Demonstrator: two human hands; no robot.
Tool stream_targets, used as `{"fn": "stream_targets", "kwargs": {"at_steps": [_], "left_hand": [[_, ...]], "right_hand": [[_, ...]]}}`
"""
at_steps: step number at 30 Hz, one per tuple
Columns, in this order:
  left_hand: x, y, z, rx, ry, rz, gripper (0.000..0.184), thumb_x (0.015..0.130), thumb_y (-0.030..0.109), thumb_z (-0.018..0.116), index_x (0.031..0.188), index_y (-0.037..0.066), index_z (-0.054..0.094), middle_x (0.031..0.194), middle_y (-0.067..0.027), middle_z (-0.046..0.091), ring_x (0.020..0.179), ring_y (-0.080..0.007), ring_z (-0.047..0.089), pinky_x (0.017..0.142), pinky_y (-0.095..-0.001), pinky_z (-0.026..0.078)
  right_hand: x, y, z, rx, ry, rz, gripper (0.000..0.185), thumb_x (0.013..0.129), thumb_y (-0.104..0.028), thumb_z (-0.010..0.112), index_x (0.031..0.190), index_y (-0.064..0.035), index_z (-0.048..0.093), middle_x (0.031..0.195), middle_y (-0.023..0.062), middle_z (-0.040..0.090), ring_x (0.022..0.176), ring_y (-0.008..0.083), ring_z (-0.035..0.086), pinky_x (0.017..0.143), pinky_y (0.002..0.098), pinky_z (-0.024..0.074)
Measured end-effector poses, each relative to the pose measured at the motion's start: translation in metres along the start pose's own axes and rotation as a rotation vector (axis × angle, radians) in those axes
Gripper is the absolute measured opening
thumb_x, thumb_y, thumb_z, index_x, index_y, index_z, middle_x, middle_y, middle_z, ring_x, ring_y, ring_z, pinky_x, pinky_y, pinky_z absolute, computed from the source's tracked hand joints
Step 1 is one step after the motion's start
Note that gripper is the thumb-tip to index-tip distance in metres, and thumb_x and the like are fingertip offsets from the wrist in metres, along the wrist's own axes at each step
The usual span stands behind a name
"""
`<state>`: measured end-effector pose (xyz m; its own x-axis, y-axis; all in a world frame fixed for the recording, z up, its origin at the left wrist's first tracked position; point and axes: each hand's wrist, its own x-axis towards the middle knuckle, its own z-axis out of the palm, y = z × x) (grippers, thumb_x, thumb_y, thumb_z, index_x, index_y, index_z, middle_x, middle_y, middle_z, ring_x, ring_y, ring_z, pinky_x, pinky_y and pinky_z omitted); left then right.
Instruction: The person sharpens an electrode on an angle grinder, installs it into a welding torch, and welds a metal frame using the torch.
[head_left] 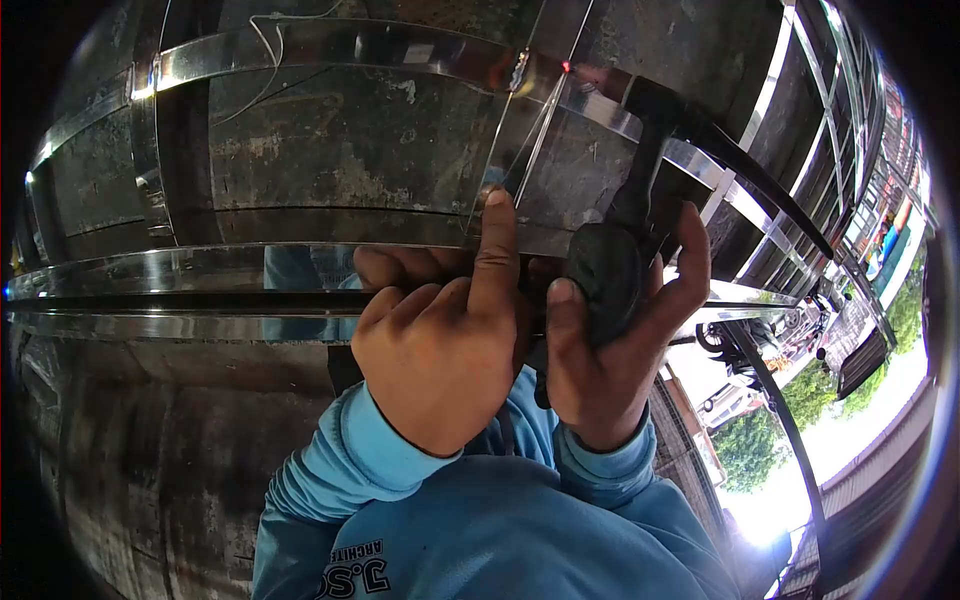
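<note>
1. Blk tool [605,275]: 1 (ref pt).
2. L hand [435,345] + R hand [610,385]: 2 tot., 1st just L of tool, 2nd on it.
3. Red glow [566,67]: 1, @ tool tip.
4. L sleeve [350,460] + R sleeve [610,467]: 2, below tool.
5. Nr cross-bar [518,135] + far cross-bar [147,150]: 2 clear, L of tool.
6. Pale wire [268,45]: 1, well L of tool.

The left hand [440,335] is bare, and at its wrist sits a light blue cuff [385,430], a broad smooth band. Behind that cuff, the sleeve [315,470] bunches into folds. The right hand [615,350] is bare too, with a matching blue cuff at its wrist. Below both hands spreads a shirt [520,520] of the same blue. Below the left hand is a print [358,570]: small dark "ARCHITE" nearer the hand, larger outlined "J.S" farther off.
</note>
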<state>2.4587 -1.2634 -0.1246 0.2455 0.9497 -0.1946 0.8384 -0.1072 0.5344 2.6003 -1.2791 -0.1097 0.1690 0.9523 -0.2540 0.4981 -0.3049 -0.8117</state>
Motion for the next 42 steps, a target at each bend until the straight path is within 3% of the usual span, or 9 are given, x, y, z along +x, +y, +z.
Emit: {"fn": "stream_targets", "kwargs": {"at_steps": [7, 9, 12, 17, 23, 31, 33, 37, 42], "left_hand": [[-0.001, 0.001, -0.004, 0.002, -0.039, -0.028, 0.059, 0.078, 0.018, 0.071, 0.134, 0.002, 0.063, 0.053, 0.0042, 0.057, 0.048, -0.0085, 0.061, 0.050, -0.0250, 0.048], [-0.001, 0.002, -0.006, 0.020, -0.055, -0.031, 0.058, 0.077, 0.018, 0.070, 0.133, 0.003, 0.064, 0.053, 0.0035, 0.058, 0.049, -0.0090, 0.061, 0.052, -0.0255, 0.049], [0.010, 0.003, -0.007, 0.066, -0.089, -0.026, 0.055, 0.078, 0.018, 0.069, 0.131, 0.005, 0.066, 0.054, 0.0025, 0.057, 0.050, -0.0099, 0.061, 0.054, -0.0261, 0.050], [0.014, 0.007, 0.007, -0.004, 0.004, 0.000, 0.061, 0.076, 0.017, 0.069, 0.135, 0.002, 0.062, 0.051, 0.0038, 0.055, 0.046, -0.0084, 0.060, 0.046, -0.0251, 0.046], [0.013, 0.005, 0.008, -0.017, 0.014, 0.003, 0.062, 0.075, 0.017, 0.070, 0.135, 0.001, 0.062, 0.050, 0.0039, 0.054, 0.046, -0.0085, 0.060, 0.047, -0.0253, 0.046], [0.012, 0.004, 0.004, -0.012, -0.012, -0.008, 0.060, 0.075, 0.016, 0.070, 0.133, 0.002, 0.063, 0.053, 0.0033, 0.056, 0.049, -0.0094, 0.061, 0.051, -0.0259, 0.049], [0.018, -0.007, 0.021, -0.177, 0.275, 0.083, 0.059, 0.076, 0.017, 0.069, 0.133, 0.003, 0.064, 0.054, 0.0029, 0.057, 0.051, -0.0109, 0.062, 0.055, -0.0272, 0.050], [0.018, 0.007, -0.007, 0.047, -0.143, -0.019, 0.057, 0.076, 0.019, 0.070, 0.131, 0.005, 0.066, 0.055, 0.0025, 0.057, 0.051, -0.0112, 0.062, 0.057, -0.0280, 0.051], [0.016, 0.000, 0.006, -0.009, 0.004, 0.002, 0.064, 0.074, 0.021, 0.071, 0.135, 0.001, 0.062, 0.050, 0.0041, 0.054, 0.045, -0.0082, 0.058, 0.046, -0.0248, 0.045]], "right_hand": [[-0.004, 0.000, 0.004, -0.022, 0.030, 0.003, 0.088, 0.083, 0.002, 0.059, 0.153, 0.0017, 0.006, 0.127, 0.0258, 0.046, 0.099, 0.0262, 0.061, 0.089, 0.0372, 0.0501], [0.000, -0.006, 0.000, -0.341, 0.004, -0.066, 0.087, 0.082, 0.002, 0.060, 0.152, 0.0049, 0.008, 0.131, 0.0242, 0.043, 0.103, 0.0268, 0.059, 0.093, 0.0372, 0.0479], [-0.002, -0.001, 0.002, -0.034, 0.024, 0.052, 0.088, 0.081, 0.001, 0.063, 0.151, 0.0083, 0.010, 0.143, 0.0222, 0.033, 0.118, 0.0294, 0.052, 0.100, 0.0388, 0.0443], [0.008, 0.005, -0.004, 0.112, 0.057, 0.062, 0.091, 0.088, -0.002, 0.064, 0.157, -0.0060, 0.004, 0.123, 0.0185, 0.053, 0.102, 0.0194, 0.056, 0.090, 0.0318, 0.0461], [0.010, 0.004, -0.006, 0.062, -0.007, 0.043, 0.091, 0.081, 0.008, 0.056, 0.154, -0.0027, 0.002, 0.126, 0.0281, 0.045, 0.099, 0.0256, 0.063, 0.082, 0.0355, 0.0537], [0.007, 0.004, -0.003, 0.055, 0.031, 0.045, 0.087, 0.081, 0.008, 0.056, 0.153, 0.0011, 0.007, 0.128, 0.0253, 0.043, 0.100, 0.0251, 0.061, 0.086, 0.0357, 0.0517], [0.005, 0.006, -0.003, 0.008, 0.019, 0.019, 0.086, 0.081, 0.007, 0.056, 0.153, 0.0028, 0.009, 0.127, 0.0238, 0.044, 0.101, 0.0251, 0.060, 0.088, 0.0364, 0.0507], [0.008, 0.006, -0.001, 0.066, 0.034, 0.046, 0.088, 0.082, 0.006, 0.059, 0.152, 0.0042, 0.006, 0.133, 0.0243, 0.038, 0.104, 0.0263, 0.058, 0.087, 0.0377, 0.0515], [0.011, 0.006, -0.002, 0.024, 0.028, 0.032, 0.090, 0.082, 0.007, 0.059, 0.152, 0.0021, 0.003, 0.135, 0.0276, 0.036, 0.101, 0.0269, 0.061, 0.083, 0.0361, 0.0537]]}}
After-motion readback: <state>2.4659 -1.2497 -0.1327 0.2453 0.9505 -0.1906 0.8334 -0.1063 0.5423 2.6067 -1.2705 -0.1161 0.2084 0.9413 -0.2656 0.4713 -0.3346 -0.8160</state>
